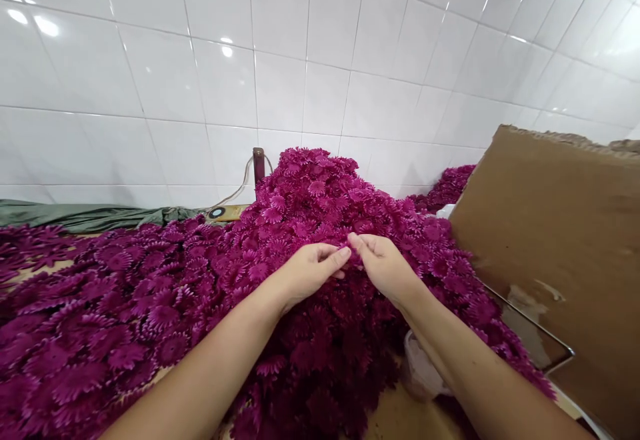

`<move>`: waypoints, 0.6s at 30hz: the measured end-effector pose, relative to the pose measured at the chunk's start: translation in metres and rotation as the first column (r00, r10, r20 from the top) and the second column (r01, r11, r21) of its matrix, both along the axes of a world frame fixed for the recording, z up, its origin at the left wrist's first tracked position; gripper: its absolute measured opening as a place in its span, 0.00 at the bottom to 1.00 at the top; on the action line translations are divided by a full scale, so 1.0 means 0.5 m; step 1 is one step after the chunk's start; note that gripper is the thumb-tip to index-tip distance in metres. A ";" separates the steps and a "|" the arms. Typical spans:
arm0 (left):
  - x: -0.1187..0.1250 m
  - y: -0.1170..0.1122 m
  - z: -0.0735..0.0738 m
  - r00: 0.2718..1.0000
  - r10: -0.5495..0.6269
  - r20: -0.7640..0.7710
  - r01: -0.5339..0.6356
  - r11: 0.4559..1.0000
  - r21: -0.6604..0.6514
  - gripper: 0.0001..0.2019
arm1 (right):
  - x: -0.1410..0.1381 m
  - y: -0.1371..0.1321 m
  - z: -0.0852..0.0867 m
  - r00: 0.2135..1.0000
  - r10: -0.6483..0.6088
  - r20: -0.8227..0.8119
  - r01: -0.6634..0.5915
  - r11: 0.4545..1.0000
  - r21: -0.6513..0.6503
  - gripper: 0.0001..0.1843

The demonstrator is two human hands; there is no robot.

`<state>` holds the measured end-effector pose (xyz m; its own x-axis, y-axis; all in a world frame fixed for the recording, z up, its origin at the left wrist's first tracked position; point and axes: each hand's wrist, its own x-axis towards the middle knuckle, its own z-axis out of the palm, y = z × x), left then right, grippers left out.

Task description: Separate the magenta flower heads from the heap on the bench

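Both my hands meet in front of a large heap of magenta artificial flower heads. My left hand has its thumb and fingers pinched on a magenta flower piece, only a little of which shows between the hands. My right hand pinches the same small piece from the other side, its fingertips almost touching the left thumb. More flower heads lie just below and behind both hands. The exact shape of the held piece is mostly covered by my fingers.
A big brown cardboard sheet stands at the right, with a metal rod by it. Partly behind my right forearm is a whitish container. Green cloth runs along the white tiled wall. Flower heads spread left.
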<state>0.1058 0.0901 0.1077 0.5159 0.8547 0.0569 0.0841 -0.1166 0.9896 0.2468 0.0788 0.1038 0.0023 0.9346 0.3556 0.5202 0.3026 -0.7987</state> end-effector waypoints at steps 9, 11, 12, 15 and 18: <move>0.023 0.000 -0.011 0.945 0.202 0.256 -0.153 0.968 -0.201 0.07 | -0.007 -0.015 -0.007 0.929 -0.262 0.260 0.159 0.919 0.361 0.10; 0.020 0.004 -0.016 0.923 0.258 0.285 -0.215 0.961 -0.172 0.05 | -0.003 -0.029 -0.001 0.926 -0.292 0.240 0.167 0.886 0.432 0.14; 0.019 0.005 -0.018 0.917 0.267 0.295 -0.232 0.961 -0.148 0.05 | -0.001 -0.035 0.003 0.928 -0.275 0.253 0.141 0.885 0.444 0.18; 0.020 0.003 -0.025 0.922 0.244 0.300 -0.237 0.970 -0.060 0.06 | 0.001 -0.048 0.016 0.919 -0.112 0.379 -0.059 0.909 0.414 0.19; 0.027 -0.005 -0.027 0.948 0.217 0.234 -0.221 0.975 -0.011 0.06 | -0.003 -0.044 0.022 0.914 -0.051 0.402 -0.102 0.931 0.350 0.07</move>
